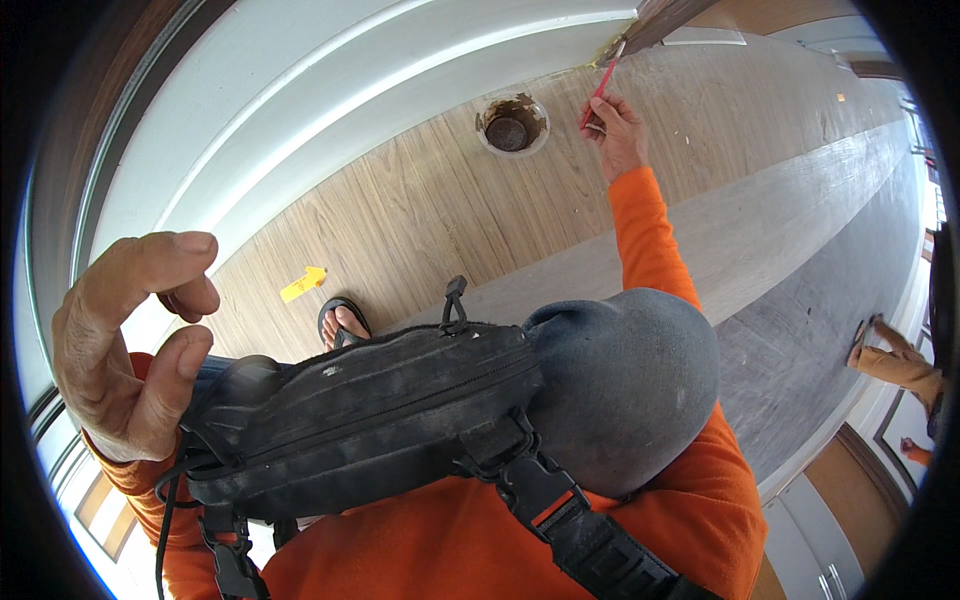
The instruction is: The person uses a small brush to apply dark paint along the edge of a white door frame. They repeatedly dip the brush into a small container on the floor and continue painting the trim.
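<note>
Right hand (617,135): arm extended, my fingers closed round a slim red-handled tool (604,82), its pale, narrow tip angled up to the foot of a dark brown wooden post (668,16). Tip appears at or very near a brownish smear (606,52) at the post's base; contact cannot be told at this scale. Left hand (125,345): raised close to the camera, fingers curled, thumb apart from them in a wide gap, nothing seen in the grip. Just left of my right hand, a round translucent plastic tub (519,153) stands on the wood-patterned floor (420,205) near the white grooved panel (385,75); dark brown residue (508,133) coats its inner wall and bottom. Nearer me: a yellow arrow-shaped piece (304,284) flat on the floor, beside my foot in a black sandal (342,321). A black fabric bag (370,410) lies across my front. Far right: a co-worker's leg in tan trousers (903,371).
</note>
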### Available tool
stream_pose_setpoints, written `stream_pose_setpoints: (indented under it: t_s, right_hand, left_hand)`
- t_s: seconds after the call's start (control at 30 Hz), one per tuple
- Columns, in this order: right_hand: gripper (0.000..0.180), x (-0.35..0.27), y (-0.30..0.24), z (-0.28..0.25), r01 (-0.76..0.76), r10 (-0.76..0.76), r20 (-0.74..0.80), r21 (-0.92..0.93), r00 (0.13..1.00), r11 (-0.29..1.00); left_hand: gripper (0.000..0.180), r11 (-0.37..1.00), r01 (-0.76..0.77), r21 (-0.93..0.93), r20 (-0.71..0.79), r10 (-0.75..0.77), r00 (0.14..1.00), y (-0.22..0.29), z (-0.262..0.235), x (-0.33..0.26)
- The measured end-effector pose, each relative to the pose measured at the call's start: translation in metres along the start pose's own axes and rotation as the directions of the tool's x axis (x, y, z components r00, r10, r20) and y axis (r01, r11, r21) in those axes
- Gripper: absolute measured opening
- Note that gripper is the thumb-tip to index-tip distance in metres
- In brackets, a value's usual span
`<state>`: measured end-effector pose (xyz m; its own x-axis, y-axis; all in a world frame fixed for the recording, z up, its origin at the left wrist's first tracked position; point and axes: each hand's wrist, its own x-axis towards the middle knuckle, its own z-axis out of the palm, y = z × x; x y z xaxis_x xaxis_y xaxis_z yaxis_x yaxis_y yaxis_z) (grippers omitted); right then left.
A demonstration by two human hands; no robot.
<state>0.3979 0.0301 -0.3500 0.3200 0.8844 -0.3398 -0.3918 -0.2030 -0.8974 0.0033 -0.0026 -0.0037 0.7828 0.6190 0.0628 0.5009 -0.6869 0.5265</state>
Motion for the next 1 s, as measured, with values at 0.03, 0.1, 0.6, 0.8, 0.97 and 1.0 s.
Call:
stream_pose_setpoints:
  t_s: [0.03,0.1,0.6,0.8,0.97,1.0]
  right_hand:
    - [0.011,-0.001,-0.001,0.001,0.005,-0.005,-0.003,0.003,1.000,1.000]
    - [0.011,-0.001,-0.002,0.002,0.014,-0.013,-0.006,0.010,1.000,1.000]
    - [0.011,0.004,0.011,-0.001,-0.052,0.052,-0.006,0.008,0.999,0.999]
    - [0.012,0.003,0.007,0.000,-0.063,0.063,0.014,0.018,0.998,0.998]
    - [0.013,0.003,0.004,-0.002,-0.039,0.037,0.035,0.054,0.999,0.998]
    - [0.013,0.003,0.004,-0.002,-0.031,0.028,0.042,0.062,0.999,0.998]
  left_hand:
    - [0.043,1.000,0.000,-0.001,-0.005,0.000,1.000,-0.001,0.001,0.000]
    - [0.043,1.000,0.000,0.000,-0.007,0.000,1.000,-0.001,0.001,-0.001]
    - [0.044,1.000,-0.002,-0.012,0.008,0.002,1.000,-0.001,0.000,-0.001]
    - [0.044,1.000,0.001,-0.005,0.015,-0.001,1.000,0.000,0.000,0.000]
    - [0.043,1.000,-0.009,-0.004,0.003,0.009,1.000,-0.001,0.001,0.000]
    - [0.043,1.000,-0.010,-0.006,0.004,0.010,1.000,-0.001,0.001,-0.001]
